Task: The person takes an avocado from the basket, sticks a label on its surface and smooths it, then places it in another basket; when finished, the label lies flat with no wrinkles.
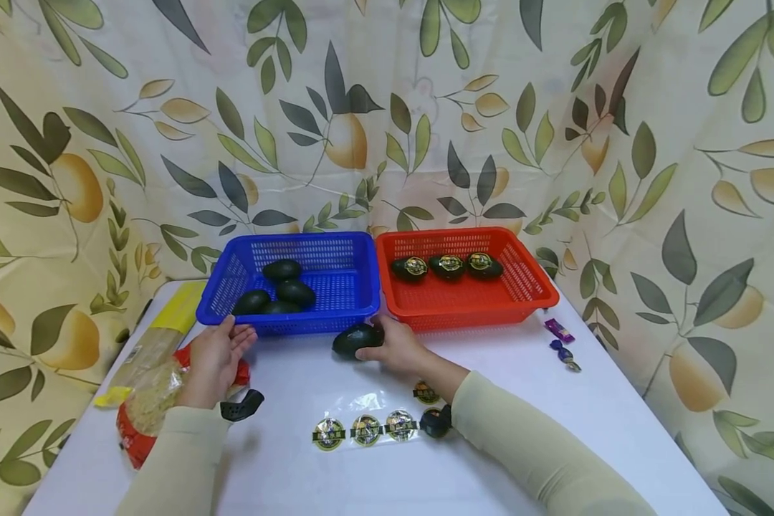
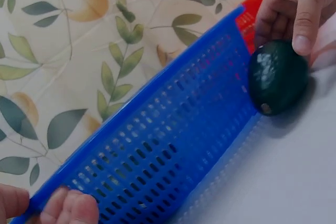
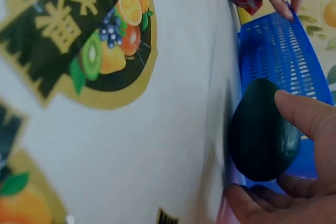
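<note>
**Around the white surface**

A red basket (image 1: 467, 304) stands at the back of the white surface (image 1: 619, 430), just beside a blue basket. Inside the red basket lie three dark avocados with round labels (image 1: 448, 266), side by side in a row. To the right of it, near the edge, are two small wrapped candies (image 1: 561, 342), one purple and one dark blue. On the left lies a long yellow and clear packet (image 1: 158, 337), perhaps noodles, and under it a red bag (image 1: 132, 430). A strip of round gold and black stickers (image 1: 365, 428) lies at the front on clear film. A cloth with leaves and pears (image 1: 387, 107) hangs behind.
</note>
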Motion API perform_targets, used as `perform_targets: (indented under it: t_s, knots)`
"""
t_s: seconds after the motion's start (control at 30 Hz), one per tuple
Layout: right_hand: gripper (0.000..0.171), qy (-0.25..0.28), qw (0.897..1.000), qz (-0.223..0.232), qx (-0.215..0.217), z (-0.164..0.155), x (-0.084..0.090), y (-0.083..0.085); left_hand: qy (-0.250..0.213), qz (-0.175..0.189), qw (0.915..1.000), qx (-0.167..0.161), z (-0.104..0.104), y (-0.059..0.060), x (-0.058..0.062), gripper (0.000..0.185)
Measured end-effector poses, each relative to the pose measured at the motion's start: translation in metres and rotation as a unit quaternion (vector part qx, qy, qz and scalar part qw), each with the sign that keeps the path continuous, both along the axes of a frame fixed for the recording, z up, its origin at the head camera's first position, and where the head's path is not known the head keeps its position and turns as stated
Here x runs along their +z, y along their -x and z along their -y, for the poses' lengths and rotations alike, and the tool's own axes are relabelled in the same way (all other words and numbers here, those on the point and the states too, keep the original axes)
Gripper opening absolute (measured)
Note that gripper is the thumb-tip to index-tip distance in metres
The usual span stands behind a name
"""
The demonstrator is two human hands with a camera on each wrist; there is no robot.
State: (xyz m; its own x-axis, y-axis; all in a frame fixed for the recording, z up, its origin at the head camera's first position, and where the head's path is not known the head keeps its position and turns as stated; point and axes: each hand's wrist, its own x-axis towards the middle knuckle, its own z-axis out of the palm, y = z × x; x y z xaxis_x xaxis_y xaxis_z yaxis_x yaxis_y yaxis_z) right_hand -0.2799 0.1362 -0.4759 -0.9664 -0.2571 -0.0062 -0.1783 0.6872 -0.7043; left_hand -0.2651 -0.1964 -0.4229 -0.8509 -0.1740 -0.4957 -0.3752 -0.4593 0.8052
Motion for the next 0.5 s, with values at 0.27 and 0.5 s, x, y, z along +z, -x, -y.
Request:
perform_targets:
  t_s: [0.27, 0.5]
  knots:
    - [0.069, 0.004, 0.999, 0.001, 0.035, -0.031, 0.021, -0.029, 0.217, -0.102, 0.9668, -0.087, -0.048, -0.029, -0.025, 0.039]
    - [0.028, -0.062, 0.994, -0.05, 0.075, -0.076, 0.027, -0.054, 0.46, -0.272, 0.782, -0.321, -0.119, -0.065, -0.036, 0.017]
